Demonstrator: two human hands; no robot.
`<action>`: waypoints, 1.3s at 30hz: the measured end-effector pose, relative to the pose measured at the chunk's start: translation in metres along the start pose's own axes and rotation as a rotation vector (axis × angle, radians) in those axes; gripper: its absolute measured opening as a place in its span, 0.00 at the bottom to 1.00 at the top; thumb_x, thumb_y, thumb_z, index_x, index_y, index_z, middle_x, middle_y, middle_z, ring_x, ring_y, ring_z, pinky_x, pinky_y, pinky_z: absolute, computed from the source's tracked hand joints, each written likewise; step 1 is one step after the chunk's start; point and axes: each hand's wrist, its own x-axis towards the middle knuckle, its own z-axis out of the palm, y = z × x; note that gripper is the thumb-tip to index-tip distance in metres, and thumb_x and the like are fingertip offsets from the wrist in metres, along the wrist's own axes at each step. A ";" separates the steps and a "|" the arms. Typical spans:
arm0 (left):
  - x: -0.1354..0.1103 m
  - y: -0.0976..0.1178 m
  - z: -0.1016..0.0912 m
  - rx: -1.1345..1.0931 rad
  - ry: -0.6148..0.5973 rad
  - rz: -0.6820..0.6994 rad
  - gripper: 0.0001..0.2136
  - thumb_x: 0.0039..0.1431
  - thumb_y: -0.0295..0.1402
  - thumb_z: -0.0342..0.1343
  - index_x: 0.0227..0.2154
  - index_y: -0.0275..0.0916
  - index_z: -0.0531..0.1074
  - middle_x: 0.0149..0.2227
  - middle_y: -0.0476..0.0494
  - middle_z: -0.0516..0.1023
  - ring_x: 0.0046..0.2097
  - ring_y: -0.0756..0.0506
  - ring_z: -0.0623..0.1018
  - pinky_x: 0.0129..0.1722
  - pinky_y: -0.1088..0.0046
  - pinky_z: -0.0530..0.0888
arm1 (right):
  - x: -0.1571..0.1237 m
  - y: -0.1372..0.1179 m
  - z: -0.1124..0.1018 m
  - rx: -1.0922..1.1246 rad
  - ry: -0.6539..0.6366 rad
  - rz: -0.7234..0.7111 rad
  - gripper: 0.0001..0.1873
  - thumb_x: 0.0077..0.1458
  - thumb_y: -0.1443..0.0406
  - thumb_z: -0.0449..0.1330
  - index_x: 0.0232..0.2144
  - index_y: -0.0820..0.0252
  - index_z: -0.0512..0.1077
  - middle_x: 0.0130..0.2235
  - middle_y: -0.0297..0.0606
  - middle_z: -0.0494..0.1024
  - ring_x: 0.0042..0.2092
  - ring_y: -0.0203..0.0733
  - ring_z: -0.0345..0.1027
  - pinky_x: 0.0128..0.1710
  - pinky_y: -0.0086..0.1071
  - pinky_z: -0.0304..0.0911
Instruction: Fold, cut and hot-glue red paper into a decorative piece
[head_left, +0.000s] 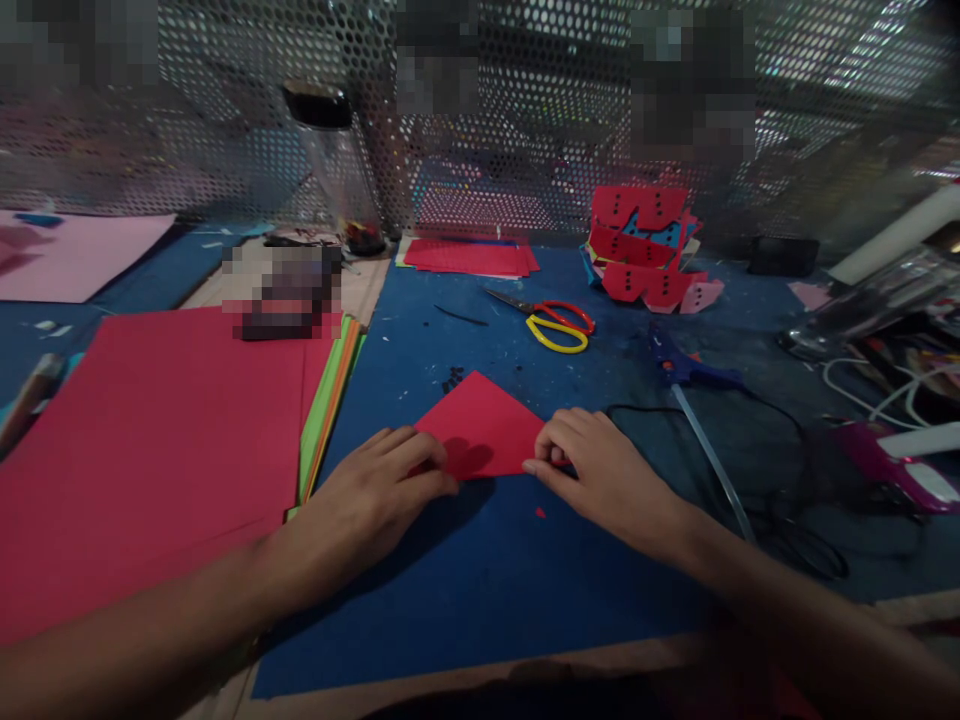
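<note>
Paper (480, 425), thin and floppy, likely handles best by its corners: left hand (375, 495) presses flat, right hand (600, 470) pinches one.

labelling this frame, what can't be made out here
Head view: near corners of the red paper piece, covered by the left hand and right hand; whether the right fingers pinch it cannot be told.
Head view: whatever lies on the far end of the red sheet stack, under a pixelated patch.
Head view: the clear container at right, blurred and cut by the edge.
</note>
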 end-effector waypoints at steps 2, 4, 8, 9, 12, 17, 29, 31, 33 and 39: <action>-0.001 0.001 0.000 0.001 -0.012 0.001 0.13 0.73 0.25 0.46 0.48 0.44 0.74 0.44 0.44 0.75 0.45 0.44 0.75 0.45 0.65 0.69 | 0.000 0.000 0.000 0.003 -0.001 0.000 0.09 0.65 0.63 0.62 0.32 0.56 0.68 0.36 0.32 0.75 0.39 0.41 0.66 0.41 0.37 0.53; -0.001 0.001 0.000 0.024 -0.020 0.018 0.16 0.73 0.24 0.45 0.54 0.45 0.72 0.45 0.43 0.75 0.45 0.44 0.74 0.46 0.65 0.70 | 0.000 0.000 0.000 0.002 0.002 -0.001 0.09 0.65 0.63 0.62 0.32 0.56 0.68 0.36 0.32 0.75 0.39 0.40 0.65 0.41 0.37 0.53; 0.001 0.003 -0.002 0.084 -0.077 0.076 0.21 0.72 0.22 0.42 0.61 0.45 0.68 0.45 0.41 0.75 0.44 0.42 0.74 0.43 0.64 0.70 | 0.000 0.000 0.001 -0.010 0.008 -0.006 0.10 0.65 0.63 0.63 0.31 0.56 0.68 0.35 0.32 0.74 0.39 0.41 0.65 0.41 0.37 0.52; 0.002 0.003 -0.003 0.099 -0.089 0.087 0.21 0.72 0.22 0.42 0.61 0.45 0.68 0.44 0.41 0.75 0.44 0.42 0.74 0.43 0.64 0.70 | 0.001 0.000 0.001 -0.015 0.008 -0.007 0.10 0.65 0.63 0.62 0.31 0.56 0.68 0.35 0.32 0.74 0.39 0.41 0.65 0.41 0.37 0.52; 0.004 0.004 -0.005 0.142 -0.109 0.108 0.24 0.70 0.20 0.42 0.62 0.45 0.67 0.44 0.40 0.74 0.43 0.42 0.73 0.43 0.64 0.70 | 0.001 -0.001 0.002 -0.025 0.005 -0.003 0.10 0.65 0.63 0.63 0.31 0.56 0.68 0.35 0.32 0.74 0.39 0.41 0.65 0.41 0.38 0.52; 0.004 0.005 -0.005 0.173 -0.183 0.091 0.28 0.67 0.19 0.45 0.67 0.48 0.62 0.43 0.41 0.71 0.42 0.41 0.71 0.43 0.63 0.70 | 0.001 0.000 0.003 -0.031 0.014 0.001 0.10 0.65 0.64 0.62 0.31 0.56 0.68 0.35 0.32 0.74 0.39 0.41 0.65 0.41 0.38 0.52; 0.004 0.004 -0.004 0.184 -0.168 0.098 0.29 0.65 0.18 0.45 0.65 0.48 0.65 0.42 0.42 0.70 0.41 0.41 0.69 0.43 0.63 0.68 | 0.000 0.000 0.005 -0.051 0.033 -0.013 0.06 0.61 0.69 0.59 0.32 0.56 0.67 0.34 0.33 0.73 0.38 0.41 0.64 0.41 0.38 0.52; 0.004 0.003 -0.003 0.174 -0.154 0.097 0.29 0.65 0.18 0.45 0.65 0.48 0.65 0.42 0.42 0.70 0.40 0.42 0.69 0.42 0.64 0.68 | -0.001 0.000 0.005 -0.050 0.041 -0.019 0.06 0.60 0.69 0.58 0.31 0.56 0.66 0.34 0.33 0.74 0.38 0.41 0.65 0.40 0.38 0.51; 0.003 0.002 -0.002 0.165 -0.148 0.094 0.28 0.66 0.18 0.44 0.65 0.49 0.65 0.42 0.42 0.70 0.40 0.42 0.69 0.41 0.65 0.67 | -0.001 0.001 0.005 -0.051 0.045 -0.020 0.06 0.60 0.69 0.58 0.31 0.56 0.66 0.34 0.34 0.74 0.38 0.42 0.65 0.40 0.37 0.51; 0.002 0.001 -0.001 0.154 -0.127 0.097 0.28 0.67 0.19 0.44 0.65 0.49 0.65 0.42 0.42 0.70 0.40 0.43 0.69 0.41 0.65 0.67 | -0.002 0.001 0.003 -0.071 0.041 0.009 0.06 0.59 0.69 0.59 0.30 0.56 0.66 0.34 0.33 0.74 0.38 0.41 0.65 0.40 0.38 0.51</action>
